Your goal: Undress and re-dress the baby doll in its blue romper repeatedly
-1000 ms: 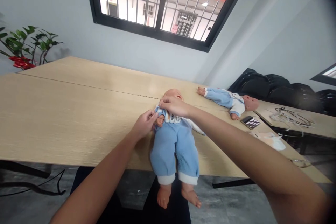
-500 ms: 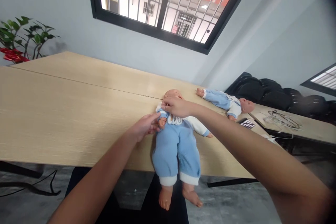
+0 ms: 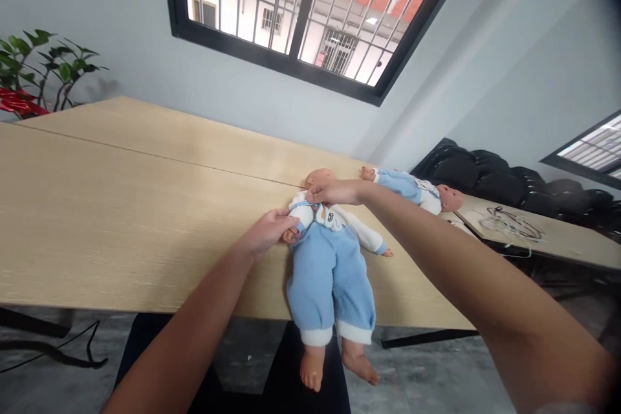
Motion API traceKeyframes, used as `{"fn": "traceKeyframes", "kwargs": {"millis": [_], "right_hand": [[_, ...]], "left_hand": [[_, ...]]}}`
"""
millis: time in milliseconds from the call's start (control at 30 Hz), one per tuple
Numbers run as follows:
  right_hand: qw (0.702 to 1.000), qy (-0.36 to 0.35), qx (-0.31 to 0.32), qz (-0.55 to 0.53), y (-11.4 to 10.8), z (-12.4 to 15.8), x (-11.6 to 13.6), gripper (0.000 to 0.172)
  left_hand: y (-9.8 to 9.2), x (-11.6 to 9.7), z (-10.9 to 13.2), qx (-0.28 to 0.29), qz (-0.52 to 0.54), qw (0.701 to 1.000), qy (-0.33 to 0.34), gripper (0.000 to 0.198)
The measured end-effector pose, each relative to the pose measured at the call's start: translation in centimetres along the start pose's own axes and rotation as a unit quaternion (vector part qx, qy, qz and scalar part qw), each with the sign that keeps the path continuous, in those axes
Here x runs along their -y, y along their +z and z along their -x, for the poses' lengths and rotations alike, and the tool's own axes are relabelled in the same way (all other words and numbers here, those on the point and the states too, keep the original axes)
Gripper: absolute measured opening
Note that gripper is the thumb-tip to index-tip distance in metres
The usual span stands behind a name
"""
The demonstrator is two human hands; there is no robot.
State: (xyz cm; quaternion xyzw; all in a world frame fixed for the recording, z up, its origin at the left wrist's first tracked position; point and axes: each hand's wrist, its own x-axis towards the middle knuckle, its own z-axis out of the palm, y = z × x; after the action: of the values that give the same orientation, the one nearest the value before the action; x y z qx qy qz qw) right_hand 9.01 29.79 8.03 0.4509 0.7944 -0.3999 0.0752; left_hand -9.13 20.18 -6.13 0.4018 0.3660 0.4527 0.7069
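Head view: both bare arms are stretched out over the table (image 3: 121, 207), working on a baby doll (image 3: 330, 265).
Doll: it's flat on its back at the table's near edge, head (image 3: 317, 176) pointing toward the table's far side. The blue-trousered legs hang off the near edge, bare feet (image 3: 313, 369) dangling below the tabletop.
Left hand: the left hand (image 3: 266, 233) is closed around the doll's arm, right at the cuff of the white sleeve, knuckles low over the tabletop. A firm grasp, with the small doll hand poking out between the fingers.
Right hand: the right hand (image 3: 334, 192) reaches in from the table's right side with its fingers pinched together on the neckline of the white top (image 3: 334, 217), just under the doll's chin. It is gripping fabric, not open.
Doll's other arm: it lies free, stretched out on the tabletop toward the table's right end.
Second doll: a second doll (image 3: 412, 186) in the same blue-and-white outfit is lying at the table's far right corner, untouched.
Beyond the table's right end: black chairs (image 3: 485, 174), plus a tangle of cables (image 3: 509, 226) on an adjoining surface.
Past the table's far left end: a green plant (image 3: 39, 71) with a splash of red.
Above the table's far side: a barred window (image 3: 310, 6) in a black frame.
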Motion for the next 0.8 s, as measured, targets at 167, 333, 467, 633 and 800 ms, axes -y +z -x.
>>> {"fn": "traceKeyframes", "kwargs": {"millis": [167,333,467,633,800], "right_hand": [[0.984,0.053,-0.059,0.16,0.7,-1.1,3.2,0.046],[0.964,0.069,-0.031,0.254,0.8,-3.0,5.3,0.031],[0.964,0.122,0.013,0.235,0.6,-4.5,5.6,0.032],[0.971,0.141,0.088,0.173,1.2,-5.6,6.0,0.034],[0.961,0.144,0.13,0.199,2.0,-6.8,6.3,0.031]], "left_hand": [[0.1,0.4,-0.3,-0.017,-0.009,0.998,0.058,0.051],[0.3,-0.1,0.0,-0.043,-0.024,0.997,0.059,0.055],[0.7,-0.7,0.6,-0.087,-0.052,0.994,0.035,0.069],[1.0,-1.0,1.1,-0.051,-0.043,0.997,0.036,0.068],[1.1,-1.0,1.1,-0.011,-0.042,0.998,0.045,0.049]]}}
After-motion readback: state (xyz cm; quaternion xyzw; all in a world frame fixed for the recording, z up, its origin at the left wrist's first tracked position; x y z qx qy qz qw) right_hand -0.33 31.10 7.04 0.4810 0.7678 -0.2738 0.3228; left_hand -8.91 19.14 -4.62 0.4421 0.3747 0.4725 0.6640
